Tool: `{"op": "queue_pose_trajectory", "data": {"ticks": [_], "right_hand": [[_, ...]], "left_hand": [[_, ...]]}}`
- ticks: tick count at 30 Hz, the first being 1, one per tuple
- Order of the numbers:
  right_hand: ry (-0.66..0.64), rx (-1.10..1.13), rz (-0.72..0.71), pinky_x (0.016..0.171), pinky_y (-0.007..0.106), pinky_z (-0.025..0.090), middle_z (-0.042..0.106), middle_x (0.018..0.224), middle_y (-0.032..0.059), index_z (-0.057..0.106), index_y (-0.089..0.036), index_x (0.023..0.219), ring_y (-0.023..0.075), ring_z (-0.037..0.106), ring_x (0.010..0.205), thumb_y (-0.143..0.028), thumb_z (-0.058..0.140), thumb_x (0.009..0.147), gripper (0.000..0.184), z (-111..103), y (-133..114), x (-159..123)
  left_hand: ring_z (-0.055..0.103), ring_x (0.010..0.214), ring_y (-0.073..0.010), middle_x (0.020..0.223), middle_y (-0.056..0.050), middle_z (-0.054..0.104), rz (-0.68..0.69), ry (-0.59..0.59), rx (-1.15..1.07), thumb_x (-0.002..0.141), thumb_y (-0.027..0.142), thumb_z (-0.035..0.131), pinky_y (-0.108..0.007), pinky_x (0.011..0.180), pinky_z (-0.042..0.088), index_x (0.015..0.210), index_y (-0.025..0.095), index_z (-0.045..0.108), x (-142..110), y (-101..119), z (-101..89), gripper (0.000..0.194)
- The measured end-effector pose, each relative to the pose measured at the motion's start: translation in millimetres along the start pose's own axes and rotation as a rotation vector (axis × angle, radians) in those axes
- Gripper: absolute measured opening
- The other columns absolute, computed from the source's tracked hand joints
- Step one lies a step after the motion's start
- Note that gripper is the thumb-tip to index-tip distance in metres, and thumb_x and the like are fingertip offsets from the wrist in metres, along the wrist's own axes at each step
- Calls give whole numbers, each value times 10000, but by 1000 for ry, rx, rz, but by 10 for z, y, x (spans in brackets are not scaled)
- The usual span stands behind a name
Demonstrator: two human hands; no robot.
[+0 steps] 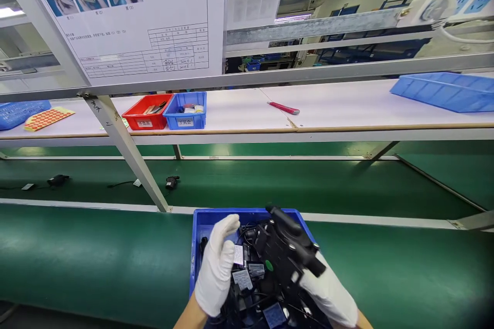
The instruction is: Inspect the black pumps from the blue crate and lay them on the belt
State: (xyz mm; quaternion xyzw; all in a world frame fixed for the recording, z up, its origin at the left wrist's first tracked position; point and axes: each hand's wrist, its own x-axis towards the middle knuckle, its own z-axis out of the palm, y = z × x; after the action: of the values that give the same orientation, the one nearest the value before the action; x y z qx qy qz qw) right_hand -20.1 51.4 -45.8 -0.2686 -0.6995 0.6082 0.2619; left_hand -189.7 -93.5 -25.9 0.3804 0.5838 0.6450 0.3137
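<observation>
My right hand (pixel 328 293), in a white glove, grips a black device with a green round sticker (pixel 287 252), slightly blurred and tilted above a blue bin; what kind of device it is I cannot tell. The fingers of that hand are mostly hidden behind it. On the other side, my left hand (pixel 216 267), also white-gloved, is held over the left part of the bin, fingers curved and thumb apart, holding nothing. Below both hands, the blue bin (pixel 195 247) contains many black adapter-like pieces with labels and cables (pixel 242 280).
Green belt (pixel 96 257) runs on both sides of the bin. Several black corded pieces (pixel 172 182) lie on the belt behind. A white shelf above carries a red tray (pixel 144 122), a blue tray (pixel 186 121), a red utility knife (pixel 283 108) and a large blue bin (pixel 443 92). A slanted post (pixel 129 157) stands left.
</observation>
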Motion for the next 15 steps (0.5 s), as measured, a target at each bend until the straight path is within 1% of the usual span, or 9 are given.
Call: {"op": "queue_pose_trajectory", "data": {"ticks": [3, 4, 6, 8, 10, 11, 12, 14, 15], "right_hand": [[46, -173, 131, 909, 444, 626, 806, 1076, 95, 715, -236, 1157, 337, 764, 991, -522, 830, 684, 564, 189, -283, 107], [74, -213, 162, 898, 419, 628, 805, 1071, 78, 712, -245, 1168, 321, 766, 978, -527, 833, 694, 565, 231, -371, 113], [96, -190, 196, 789, 362, 642, 806, 942, 51, 718, -250, 1178, 270, 771, 836, -600, 750, 798, 517, 254, -509, 80], [59, -30, 186, 609, 317, 618, 756, 716, 32, 747, -223, 1097, 217, 713, 612, -681, 590, 908, 520, 204, -584, 18], [51, 120, 151, 495, 302, 573, 696, 584, 25, 760, -202, 992, 189, 631, 478, -720, 497, 944, 583, 131, -594, -28], [67, 143, 132, 486, 305, 572, 711, 604, 39, 762, -199, 980, 191, 635, 485, -726, 492, 943, 594, 109, -580, -35], [82, 119, 122, 502, 312, 585, 748, 676, 59, 766, -201, 1010, 206, 671, 534, -720, 511, 937, 583, 104, -561, -29], [88, -46, 116, 605, 345, 632, 810, 943, 89, 740, -238, 1189, 265, 764, 759, -680, 630, 882, 549, 151, -530, 10], [82, -144, 107, 684, 370, 650, 801, 1087, 88, 696, -271, 1288, 298, 776, 901, -638, 709, 834, 583, 195, -531, 37]], "left_hand": [[362, 1528, -332, 1672, -112, 369, -31, -102, -189, 913, 713, 570, -501, 1274, 293, 1609, 299, 322, 41, 48, 198, 847], [339, 1540, -337, 1671, -111, 373, -52, -123, -273, 890, 718, 604, -494, 1284, 270, 1601, 287, 347, 76, 31, 243, 871], [387, 1511, -354, 1592, -138, 489, -157, -167, -497, 881, 767, 567, -506, 1284, 256, 1498, 222, 520, 174, -43, 286, 825], [476, 1445, -384, 1466, -174, 608, -319, -236, -762, 854, 870, 452, -564, 1250, 294, 1383, 177, 629, 277, -135, 282, 889], [525, 1400, -406, 1380, -181, 666, -434, -274, -935, 783, 949, 420, -619, 1205, 338, 1367, 184, 639, 346, -199, 271, 987], [537, 1391, -406, 1363, -174, 677, -452, -270, -961, 766, 959, 436, -632, 1191, 351, 1379, 198, 629, 358, -211, 274, 996], [541, 1389, -406, 1359, -169, 682, -449, -260, -960, 761, 960, 445, -637, 1186, 356, 1385, 207, 625, 353, -205, 285, 995], [526, 1406, -408, 1380, -172, 674, -406, -238, -902, 763, 961, 436, -630, 1202, 343, 1385, 197, 631, 308, -139, 317, 1004], [504, 1427, -403, 1408, -170, 660, -370, -219, -832, 779, 943, 450, -618, 1222, 323, 1399, 195, 623, 282, -82, 329, 987]]}}
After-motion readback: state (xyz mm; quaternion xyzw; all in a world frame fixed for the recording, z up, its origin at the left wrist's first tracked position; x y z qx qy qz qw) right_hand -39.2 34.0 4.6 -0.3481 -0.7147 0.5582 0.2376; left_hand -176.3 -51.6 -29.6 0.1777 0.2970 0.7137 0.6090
